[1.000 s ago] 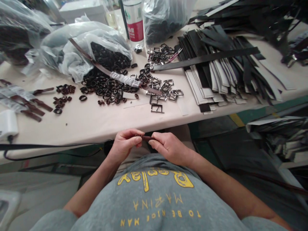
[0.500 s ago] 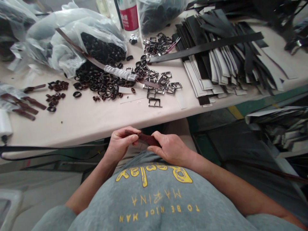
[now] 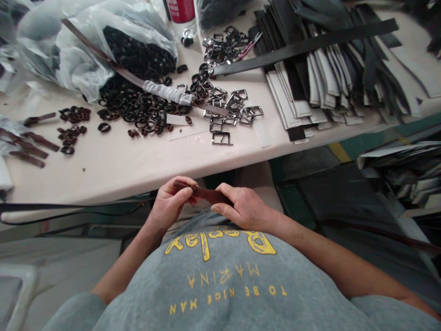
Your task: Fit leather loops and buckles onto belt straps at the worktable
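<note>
A dark brown leather strap [image 3: 211, 196] spans the gap between my hands, in front of the table edge and over my lap. My left hand [image 3: 171, 201] pinches its narrow end between thumb and fingers. Closed round the wider part is my right hand [image 3: 246, 208], thumb on the near side. A thin reddish bit shows below the strap beside my left fingertips; I cannot make out what it is. Straight ahead on the table lie metal buckles [image 3: 220, 138] and black strap loops [image 3: 144, 112].
A plastic bag [image 3: 77, 59] spills loops at the back left. Across them lies a strap with a wrapped middle [image 3: 168, 93]. Black strips [image 3: 320, 78] are piled at the right, near pink-handled snips [image 3: 251, 46]. Brown straps [image 3: 32, 148] lie far left, and a bottle [image 3: 182, 14] stands behind.
My view has tipped so the table things sit higher in the picture. My left hand has shifted slightly left and up, with more of the strap showing. Both hands keep their hold.
</note>
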A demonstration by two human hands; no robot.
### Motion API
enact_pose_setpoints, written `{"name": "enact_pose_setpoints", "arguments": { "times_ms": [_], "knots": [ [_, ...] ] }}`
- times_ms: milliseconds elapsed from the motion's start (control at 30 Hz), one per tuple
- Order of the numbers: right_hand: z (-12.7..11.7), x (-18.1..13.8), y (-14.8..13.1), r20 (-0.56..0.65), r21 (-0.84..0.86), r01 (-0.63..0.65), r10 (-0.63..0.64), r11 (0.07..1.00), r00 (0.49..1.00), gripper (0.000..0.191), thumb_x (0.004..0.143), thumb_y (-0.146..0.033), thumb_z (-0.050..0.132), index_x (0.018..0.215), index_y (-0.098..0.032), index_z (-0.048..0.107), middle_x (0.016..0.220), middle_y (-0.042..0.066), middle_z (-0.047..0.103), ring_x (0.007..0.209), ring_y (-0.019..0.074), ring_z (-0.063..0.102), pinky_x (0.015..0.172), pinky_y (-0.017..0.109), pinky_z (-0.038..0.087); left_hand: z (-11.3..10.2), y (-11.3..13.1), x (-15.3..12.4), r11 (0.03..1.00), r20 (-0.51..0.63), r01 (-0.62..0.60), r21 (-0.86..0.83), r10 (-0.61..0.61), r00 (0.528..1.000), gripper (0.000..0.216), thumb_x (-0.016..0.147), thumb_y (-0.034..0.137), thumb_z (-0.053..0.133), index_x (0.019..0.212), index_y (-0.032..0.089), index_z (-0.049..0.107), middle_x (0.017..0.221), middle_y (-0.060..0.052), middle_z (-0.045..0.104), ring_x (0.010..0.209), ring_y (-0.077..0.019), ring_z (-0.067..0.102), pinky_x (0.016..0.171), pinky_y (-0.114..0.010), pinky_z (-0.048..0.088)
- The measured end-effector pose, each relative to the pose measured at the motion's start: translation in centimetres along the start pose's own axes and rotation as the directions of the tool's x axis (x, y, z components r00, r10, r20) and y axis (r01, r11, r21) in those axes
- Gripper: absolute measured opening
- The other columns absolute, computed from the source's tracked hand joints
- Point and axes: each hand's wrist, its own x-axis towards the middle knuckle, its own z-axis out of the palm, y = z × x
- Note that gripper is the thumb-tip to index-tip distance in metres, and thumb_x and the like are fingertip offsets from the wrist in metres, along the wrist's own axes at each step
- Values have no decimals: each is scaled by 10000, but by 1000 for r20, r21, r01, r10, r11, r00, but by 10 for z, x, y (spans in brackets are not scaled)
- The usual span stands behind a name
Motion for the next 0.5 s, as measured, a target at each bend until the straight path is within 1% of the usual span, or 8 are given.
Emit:
{"name": "enact_pose_setpoints", "arguments": {
  "times_ms": [67, 133, 233, 333, 433, 500],
  "knots": [
    [1, 0, -2, 2, -53, -27, 27, 998, 1000, 295, 967, -440, 571, 1069, -163, 584, 890, 76, 731, 768, 206, 667, 632, 265, 361, 4, -2, -2, 999, 11, 39, -15, -39, 999, 227, 719, 338, 854, 855, 200, 735, 771, -15, 757, 624, -123, 699, 547, -180, 563],
    [2, 1, -4, 5, -124, -37, 38, 992, 999, 307, 968, -454, 573, 1074, -165, 587, 912, 84, 743, 774, 207, 676, 621, 266, 348, 9, -6, -4, 997, 4, 53, -60, -53, 999, 269, 730, 382, 844, 875, 202, 707, 795, -17, 762, 652, -128, 707, 546, -177, 567],
    [3, 3, -9, 17, -266, -55, 61, 962, 998, 367, 976, -506, 546, 1080, -157, 590, 940, 107, 756, 778, 221, 690, 587, 273, 311, 14, -13, -6, 992, -48, 61, -113, -67, 997, 319, 721, 415, 847, 878, 196, 676, 772, -5, 752, 619, -111, 691, 522, -162, 557],
    [4, 4, -12, 57, -378, -57, 85, 924, 995, 412, 990, -537, 503, 1072, -144, 597, 912, 120, 762, 757, 230, 697, 553, 281, 273, 16, -19, -7, 989, -95, 89, -115, -100, 990, 357, 706, 425, 854, 890, 192, 656, 762, 4, 743, 582, -99, 673, 505, -159, 554],
    [5, 5, -12, 90, -422, -26, 70, 906, 993, 425, 1007, -534, 463, 1047, -137, 611, 860, 118, 760, 730, 228, 697, 534, 286, 251, 17, -22, -9, 986, -103, 124, -114, -136, 985, 376, 699, 432, 856, 898, 195, 642, 738, 14, 728, 541, -89, 653, 475, -148, 531],
    [6, 5, -12, 111, -430, 11, 40, 903, 993, 433, 1020, -517, 436, 1026, -126, 623, 847, 126, 756, 739, 235, 701, 530, 290, 248, 16, -23, -9, 984, -88, 140, -112, -150, 985, 366, 710, 436, 846, 899, 199, 641, 722, 18, 719, 524, -85, 638, 468, -148, 516]
  ]
}}
